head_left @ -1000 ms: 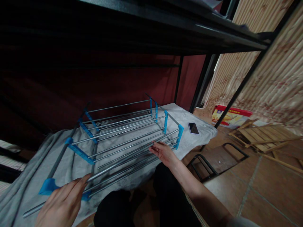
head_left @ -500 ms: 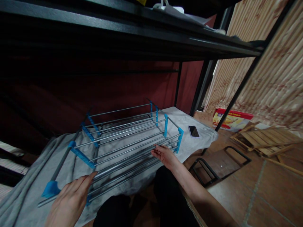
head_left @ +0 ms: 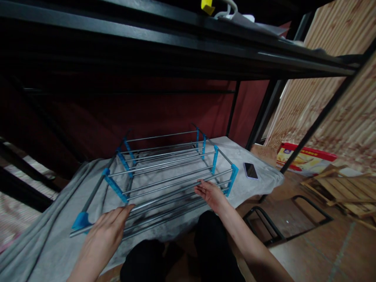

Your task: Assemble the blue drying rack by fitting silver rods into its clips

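So the big thing here is the black bunk frame (head_left: pixel 176 39), and its upper deck hangs right over everything, which is probably why it's all so dim underneath. A grey sheet (head_left: pixel 44 243) is spread over the lower level and spills off the near edge. My guess is it's there as a soft base so the metal doesn't slide or scrape.

The rack (head_left: pixel 164 172) lies in the middle of the sheet, running left to right in front of the person's knees. It looks like several tiers folded or stacked close together, so the tubes bunch up at the near side and spread out toward the back.

The left hand (head_left: pixel 105 231) is flat and open, fingers stretched over the nearest tubes at the left end, not wrapped around anything. The right hand (head_left: pixel 210 194) is the same deal at the right end: palm down, fingers out, resting on the tubes just beside the corner piece. One hand per end reads to me like steadying or feeling the thing rather than lifting it.

A phone (head_left: pixel 251 170) lies face up on the sheet just right of the rack, apart from it, likely parked out of the way.

Look-wise, it's thin silver tubes (head_left: pixel 164 181) in long parallel runs, joined by bright blue clips (head_left: pixel 114 188) at both ends. One clip at the near left sticks out past the rest.
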`<action>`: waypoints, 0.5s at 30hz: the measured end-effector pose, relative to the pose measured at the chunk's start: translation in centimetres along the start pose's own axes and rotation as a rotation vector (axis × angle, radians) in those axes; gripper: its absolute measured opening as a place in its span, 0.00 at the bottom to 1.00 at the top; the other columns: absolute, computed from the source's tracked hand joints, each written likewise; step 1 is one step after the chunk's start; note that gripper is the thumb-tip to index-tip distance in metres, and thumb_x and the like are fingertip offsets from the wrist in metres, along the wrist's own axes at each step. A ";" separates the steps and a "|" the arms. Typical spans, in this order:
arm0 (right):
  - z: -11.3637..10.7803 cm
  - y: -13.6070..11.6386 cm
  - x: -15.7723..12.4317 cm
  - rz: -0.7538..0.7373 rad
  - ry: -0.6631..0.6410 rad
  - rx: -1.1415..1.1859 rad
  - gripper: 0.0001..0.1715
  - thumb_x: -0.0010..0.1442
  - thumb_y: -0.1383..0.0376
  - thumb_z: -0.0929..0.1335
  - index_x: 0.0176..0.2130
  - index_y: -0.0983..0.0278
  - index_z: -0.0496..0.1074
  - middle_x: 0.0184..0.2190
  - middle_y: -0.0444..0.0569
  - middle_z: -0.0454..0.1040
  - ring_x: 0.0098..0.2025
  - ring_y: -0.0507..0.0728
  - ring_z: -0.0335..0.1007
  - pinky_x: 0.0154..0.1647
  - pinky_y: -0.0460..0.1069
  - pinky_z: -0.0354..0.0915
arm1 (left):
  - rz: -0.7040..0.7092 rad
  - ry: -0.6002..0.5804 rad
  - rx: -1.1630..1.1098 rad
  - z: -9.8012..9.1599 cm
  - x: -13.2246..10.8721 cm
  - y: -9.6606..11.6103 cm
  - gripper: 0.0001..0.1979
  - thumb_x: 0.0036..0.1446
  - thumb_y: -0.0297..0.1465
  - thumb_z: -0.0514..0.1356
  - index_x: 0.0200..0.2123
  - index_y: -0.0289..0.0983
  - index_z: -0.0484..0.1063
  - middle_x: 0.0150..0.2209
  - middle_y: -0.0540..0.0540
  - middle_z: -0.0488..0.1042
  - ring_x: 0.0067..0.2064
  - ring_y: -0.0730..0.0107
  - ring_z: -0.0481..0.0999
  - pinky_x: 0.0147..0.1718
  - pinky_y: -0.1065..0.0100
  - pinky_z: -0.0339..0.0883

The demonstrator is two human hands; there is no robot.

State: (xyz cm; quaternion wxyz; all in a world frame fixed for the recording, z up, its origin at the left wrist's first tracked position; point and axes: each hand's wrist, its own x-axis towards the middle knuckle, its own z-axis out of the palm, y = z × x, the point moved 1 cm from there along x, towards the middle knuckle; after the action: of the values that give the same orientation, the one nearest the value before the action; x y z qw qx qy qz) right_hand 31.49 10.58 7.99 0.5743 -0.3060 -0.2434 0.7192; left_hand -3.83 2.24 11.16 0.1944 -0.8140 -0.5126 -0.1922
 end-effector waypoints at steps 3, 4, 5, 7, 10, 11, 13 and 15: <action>-0.6 0.5 0.0 0.029 0.000 -0.007 0.11 0.52 0.63 0.76 0.34 0.66 0.76 0.28 0.48 0.78 0.35 0.54 0.78 0.40 0.48 0.74 | -0.021 -0.020 -0.024 0.4 -0.7 0.6 0.20 0.59 0.26 0.48 0.51 0.37 0.71 0.43 0.43 0.77 0.42 0.64 0.76 0.43 0.65 0.67; -0.7 0.5 0.1 0.033 0.000 -0.009 0.10 0.52 0.63 0.75 0.34 0.66 0.76 0.28 0.48 0.78 0.35 0.54 0.78 0.40 0.48 0.74 | -0.033 -0.026 -0.038 0.5 -1.0 0.8 0.19 0.60 0.27 0.48 0.52 0.38 0.71 0.43 0.43 0.77 0.42 0.64 0.76 0.43 0.65 0.67; -0.7 0.6 0.2 0.032 -0.001 -0.011 0.10 0.52 0.64 0.75 0.35 0.66 0.76 0.28 0.48 0.78 0.35 0.54 0.78 0.40 0.49 0.74 | -0.042 -0.028 -0.054 0.5 -1.2 1.0 0.19 0.60 0.27 0.48 0.51 0.38 0.71 0.43 0.44 0.77 0.42 0.65 0.76 0.43 0.66 0.68; -0.5 0.4 0.3 0.029 -0.013 -0.018 0.09 0.51 0.65 0.75 0.34 0.65 0.76 0.29 0.48 0.79 0.35 0.55 0.78 0.41 0.49 0.74 | -0.055 -0.023 -0.076 0.6 -1.4 1.3 0.18 0.62 0.29 0.48 0.51 0.39 0.71 0.42 0.44 0.77 0.41 0.66 0.77 0.42 0.67 0.68; 0.5 -0.1 0.4 0.061 -0.075 -0.058 0.08 0.51 0.65 0.75 0.33 0.66 0.76 0.32 0.50 0.80 0.37 0.55 0.78 0.43 0.50 0.73 | -0.072 -0.003 -0.042 0.2 -1.3 1.8 0.17 0.62 0.31 0.48 0.50 0.39 0.72 0.39 0.44 0.77 0.39 0.66 0.77 0.40 0.68 0.68; 0.9 -0.4 0.3 0.087 -0.108 -0.091 0.09 0.51 0.65 0.75 0.34 0.66 0.76 0.34 0.51 0.80 0.38 0.55 0.78 0.43 0.49 0.73 | -0.079 0.007 -0.013 0.0 -1.2 1.8 0.17 0.62 0.31 0.48 0.49 0.39 0.72 0.39 0.44 0.77 0.39 0.66 0.76 0.40 0.67 0.67; 1.5 -0.9 0.1 0.135 -0.172 -0.183 0.12 0.51 0.64 0.74 0.37 0.67 0.77 0.38 0.54 0.80 0.38 0.55 0.78 0.42 0.49 0.72 | -0.105 0.038 0.051 -0.7 -1.2 1.7 0.17 0.62 0.32 0.48 0.49 0.38 0.72 0.39 0.43 0.77 0.38 0.65 0.76 0.39 0.66 0.67; 1.9 -1.6 -0.1 0.139 -0.208 -0.278 0.15 0.51 0.63 0.74 0.40 0.67 0.77 0.39 0.56 0.80 0.37 0.55 0.78 0.41 0.50 0.72 | -0.140 0.080 0.091 -1.7 -1.5 0.9 0.18 0.63 0.34 0.48 0.49 0.39 0.72 0.39 0.43 0.76 0.38 0.63 0.75 0.38 0.65 0.67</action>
State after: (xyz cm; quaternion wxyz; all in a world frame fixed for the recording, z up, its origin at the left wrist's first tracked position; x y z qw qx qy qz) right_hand 31.21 10.82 10.41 0.4473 -0.3226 -0.3769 0.7442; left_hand -3.81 -0.13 11.74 0.2374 -0.7582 -0.5682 -0.2142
